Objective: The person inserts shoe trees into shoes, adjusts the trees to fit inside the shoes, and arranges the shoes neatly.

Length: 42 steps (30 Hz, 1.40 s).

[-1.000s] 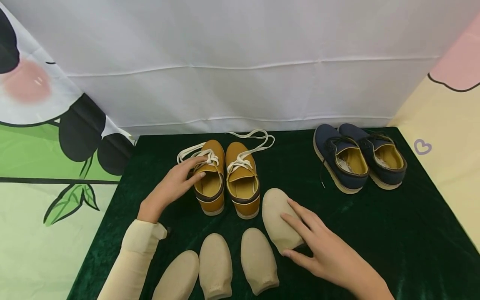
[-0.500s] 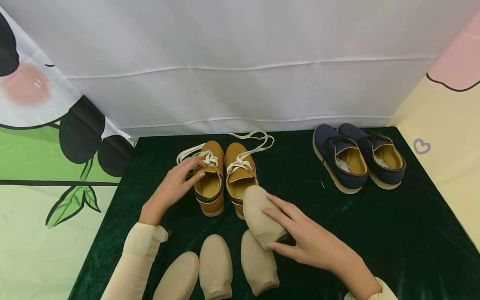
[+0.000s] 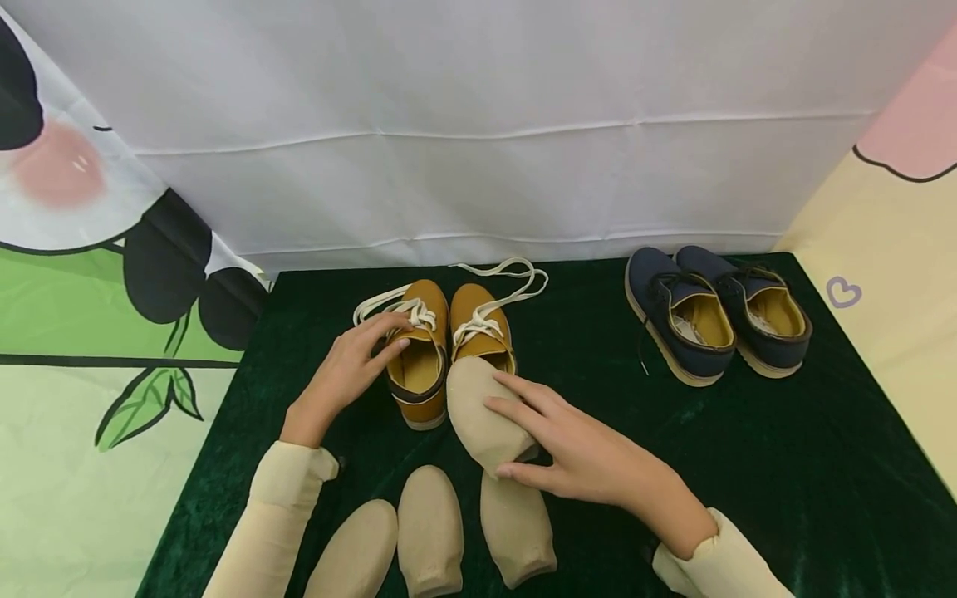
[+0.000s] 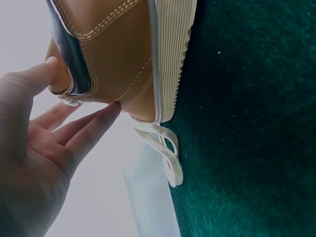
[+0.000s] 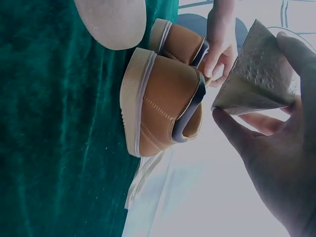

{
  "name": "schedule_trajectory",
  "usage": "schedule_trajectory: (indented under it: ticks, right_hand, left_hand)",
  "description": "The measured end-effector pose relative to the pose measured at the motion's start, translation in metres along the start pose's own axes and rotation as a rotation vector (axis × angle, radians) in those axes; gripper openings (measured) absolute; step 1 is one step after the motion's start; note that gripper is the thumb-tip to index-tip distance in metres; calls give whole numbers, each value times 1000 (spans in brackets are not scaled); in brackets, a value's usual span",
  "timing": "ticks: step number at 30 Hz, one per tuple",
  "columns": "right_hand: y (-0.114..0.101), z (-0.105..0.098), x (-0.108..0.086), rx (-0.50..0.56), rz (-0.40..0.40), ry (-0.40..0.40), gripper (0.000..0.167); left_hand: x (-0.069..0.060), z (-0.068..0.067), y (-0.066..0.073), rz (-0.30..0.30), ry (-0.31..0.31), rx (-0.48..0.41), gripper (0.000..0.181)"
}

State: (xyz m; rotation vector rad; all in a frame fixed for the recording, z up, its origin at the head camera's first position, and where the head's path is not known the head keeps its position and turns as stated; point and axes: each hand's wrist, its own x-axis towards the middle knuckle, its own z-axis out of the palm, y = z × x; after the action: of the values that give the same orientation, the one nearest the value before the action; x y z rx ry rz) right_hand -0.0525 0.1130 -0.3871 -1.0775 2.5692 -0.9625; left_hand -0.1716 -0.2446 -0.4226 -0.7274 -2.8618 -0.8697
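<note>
In the head view my left hand (image 3: 344, 378) grips the left tan shoe (image 3: 422, 407) at its laced opening. The left wrist view shows its thumb on the collar area and its fingers against the shoe's side (image 4: 118, 64). My right hand (image 3: 579, 448) holds a beige toe-shaped shoe insert (image 3: 474, 411) between thumb and fingers. It is in the air behind the heel of the right tan shoe (image 3: 473, 301), hiding that heel in the head view. In the right wrist view the insert (image 5: 261, 66) is apart from the right shoe (image 5: 165, 94), whose opening is visible.
More beige inserts (image 3: 431, 531) lie on the green cloth (image 3: 748, 490) in front. White laces (image 3: 527, 282) trail behind the tan shoes. A navy pair of shoes (image 3: 680, 307) stands at the back right. A white curtain (image 3: 478, 191) hangs behind.
My right hand has carried the insert leftward and slightly away, from right of the tan shoes to behind the right shoe's heel. The left hand has stayed on the left shoe.
</note>
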Motion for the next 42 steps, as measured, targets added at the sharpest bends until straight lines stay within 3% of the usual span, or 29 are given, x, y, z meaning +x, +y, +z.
schedule_trajectory:
  ticks: [19, 33, 42]
  right_hand:
    - [2, 3, 46, 21, -39, -41, 73]
    - [-1, 5, 74, -49, -42, -45, 73]
    - [-6, 7, 84, -67, 7, -102, 75]
  left_hand:
    - [2, 4, -3, 32, 33, 5, 28]
    - [0, 4, -4, 37, 61, 14, 27]
    - [1, 3, -2, 26, 55, 5, 26]
